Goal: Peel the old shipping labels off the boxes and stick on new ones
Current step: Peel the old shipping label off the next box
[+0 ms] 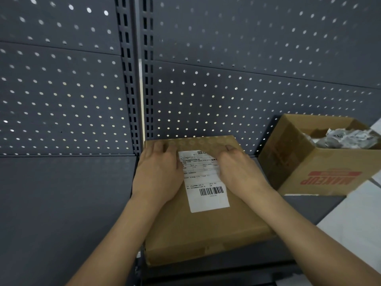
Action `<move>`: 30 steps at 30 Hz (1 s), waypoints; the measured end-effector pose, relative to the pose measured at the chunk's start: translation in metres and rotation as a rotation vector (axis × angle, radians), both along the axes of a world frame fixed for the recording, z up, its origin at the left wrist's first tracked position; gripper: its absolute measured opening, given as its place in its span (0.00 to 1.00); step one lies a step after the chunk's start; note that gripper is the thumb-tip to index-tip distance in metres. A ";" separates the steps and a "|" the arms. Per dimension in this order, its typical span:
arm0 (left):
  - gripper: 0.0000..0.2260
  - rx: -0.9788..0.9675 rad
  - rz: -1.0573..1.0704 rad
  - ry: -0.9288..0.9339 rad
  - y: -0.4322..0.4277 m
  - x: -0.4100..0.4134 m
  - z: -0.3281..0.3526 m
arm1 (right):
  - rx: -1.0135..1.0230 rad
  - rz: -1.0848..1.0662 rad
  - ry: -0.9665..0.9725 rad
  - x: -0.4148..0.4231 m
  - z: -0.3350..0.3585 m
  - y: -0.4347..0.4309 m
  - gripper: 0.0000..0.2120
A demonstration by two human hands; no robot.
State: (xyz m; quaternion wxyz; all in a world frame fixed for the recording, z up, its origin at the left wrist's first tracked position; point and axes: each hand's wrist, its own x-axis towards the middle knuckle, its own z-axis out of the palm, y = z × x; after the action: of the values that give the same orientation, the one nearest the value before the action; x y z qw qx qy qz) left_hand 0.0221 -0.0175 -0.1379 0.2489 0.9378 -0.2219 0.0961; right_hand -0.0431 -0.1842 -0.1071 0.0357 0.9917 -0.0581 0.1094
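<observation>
Spanning the whole background stood a dark grey perforated back panel (247, 58), its rows of round holes split by a slotted upright (132, 79).

Below it lay a dark grey shelf (72, 203), carrying both boxes.

Item: a closed cardboard box (206, 230), plain brown, flat and shallow, set at the middle of the shelf with its far edge against the panel. Its top face looked smooth and unprinted; a faint scuff marked the near side wall.

Item: an open carton (309, 162), brown, to the right of the closed box and apart from it, angled, with red "MAKEUP" lettering seen upside down on its side. Crumpled white paper scraps (346, 137) lay inside it.

Item: left hand (158, 174), laid flat on the closed box top just left of the label, fingers straight and reaching toward the far edge.

Item: right hand (239, 170), resting on the box top at the label's right side and covering its upper right part. Its fingers were bent under and hidden, so whether they pinched the label edge could not be told. The two hands were apart, with the label between them.

Item: a shipping label (204, 182), white, rectangular, upright on the box top and slightly skewed, lying flat where visible. It bore small printed text in ruled rows, a barcode (211, 191) near its lower end and a blank strip beneath that.
</observation>
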 end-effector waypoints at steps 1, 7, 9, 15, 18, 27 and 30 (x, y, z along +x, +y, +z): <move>0.16 -0.001 -0.002 -0.002 0.000 0.000 -0.001 | 0.045 0.017 -0.001 0.000 0.000 -0.002 0.14; 0.17 -0.023 -0.009 0.001 0.001 0.002 -0.002 | 0.436 -0.040 -0.133 -0.010 0.008 -0.015 0.08; 0.17 -0.026 -0.012 0.002 0.001 0.001 -0.002 | 0.443 -0.019 -0.096 -0.010 0.008 -0.015 0.07; 0.16 -0.024 -0.009 0.006 0.001 0.002 -0.002 | 0.408 -0.008 -0.044 -0.006 0.006 -0.014 0.06; 0.16 -0.015 -0.002 0.006 0.001 0.001 -0.002 | 0.288 -0.036 -0.050 -0.003 0.002 -0.010 0.05; 0.18 -0.029 0.001 0.017 0.001 -0.001 0.001 | 0.280 -0.017 0.003 -0.010 0.003 -0.012 0.05; 0.23 -0.039 -0.009 0.017 0.002 -0.003 0.003 | 0.497 0.003 -0.079 -0.016 0.004 -0.018 0.07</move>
State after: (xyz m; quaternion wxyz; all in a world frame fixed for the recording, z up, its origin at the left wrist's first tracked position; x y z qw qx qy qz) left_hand 0.0192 -0.0150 -0.1345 0.2695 0.9326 -0.2221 0.0915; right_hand -0.0591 -0.2019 -0.1030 -0.2118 0.9650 -0.0830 0.1306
